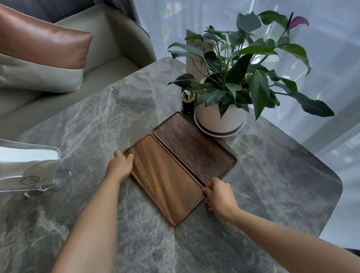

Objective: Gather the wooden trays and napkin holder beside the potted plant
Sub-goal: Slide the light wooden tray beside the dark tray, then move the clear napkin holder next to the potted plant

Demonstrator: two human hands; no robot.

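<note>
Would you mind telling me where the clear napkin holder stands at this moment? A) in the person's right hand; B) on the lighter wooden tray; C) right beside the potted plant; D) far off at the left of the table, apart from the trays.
D: the napkin holder stands alone at the table's left, while both hands hold the lighter tray beside the darker tray near the potted plant.

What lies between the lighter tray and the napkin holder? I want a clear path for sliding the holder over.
Only bare marble table and the left hand, seen in the head view.
</note>
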